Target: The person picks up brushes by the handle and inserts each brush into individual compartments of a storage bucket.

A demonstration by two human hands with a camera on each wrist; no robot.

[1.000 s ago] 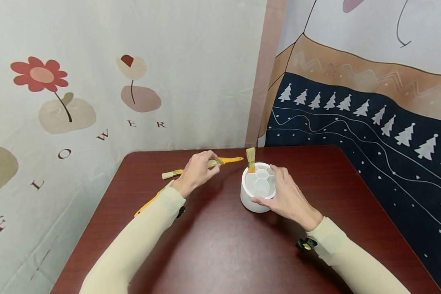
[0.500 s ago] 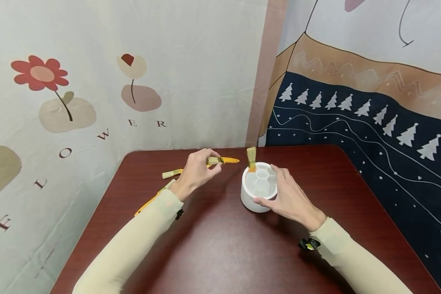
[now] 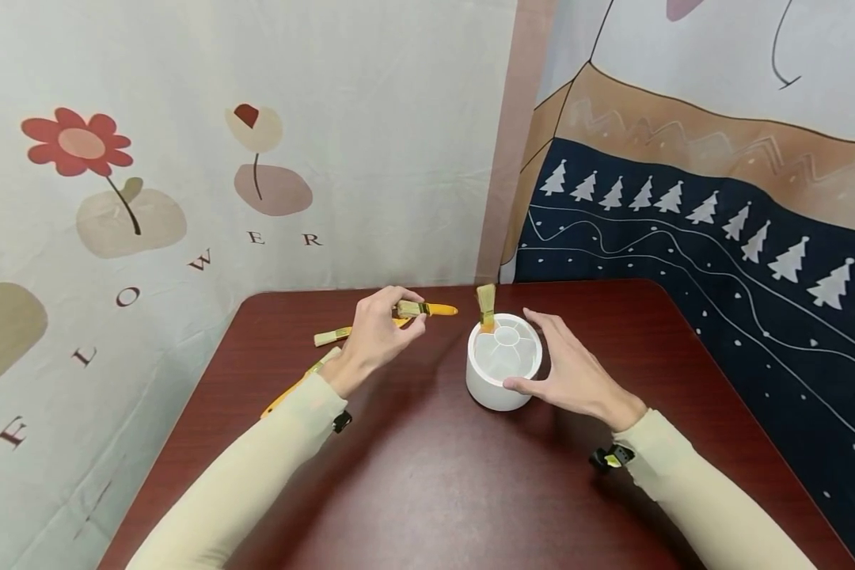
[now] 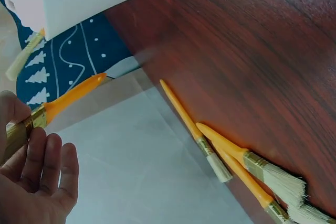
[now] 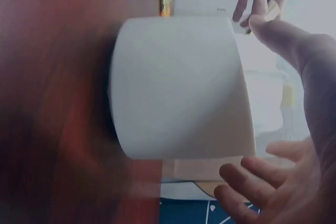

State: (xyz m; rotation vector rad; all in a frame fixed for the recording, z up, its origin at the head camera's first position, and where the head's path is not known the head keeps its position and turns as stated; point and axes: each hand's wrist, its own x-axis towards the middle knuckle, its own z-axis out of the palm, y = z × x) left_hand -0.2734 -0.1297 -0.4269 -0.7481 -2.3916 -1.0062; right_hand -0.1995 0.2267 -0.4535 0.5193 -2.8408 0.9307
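My left hand (image 3: 378,332) pinches a paintbrush (image 3: 442,309) near its metal band, above the table. In the left wrist view the orange handle (image 4: 73,98) of that paintbrush points away from the palm. A round white divided holder (image 3: 495,388) stands upright on the table. One paintbrush (image 3: 486,305) stands in it, bristles up. My right hand (image 3: 577,368) is spread beside the holder's right side, fingers apart from its wall. Whether the thumb still touches the rim, I cannot tell. In the right wrist view the holder's wall (image 5: 173,87) lies between thumb and fingers.
Several loose paintbrushes lie at the table's left, among them a narrow one (image 4: 191,124) and a wide one (image 4: 252,163). The dark red table (image 3: 427,491) ends at the back against a printed curtain (image 3: 399,158).
My left hand has shifted slightly left with the paintbrush, whose handle now reaches less far right. My right hand has loosened from the holder and drawn back a little to the right.
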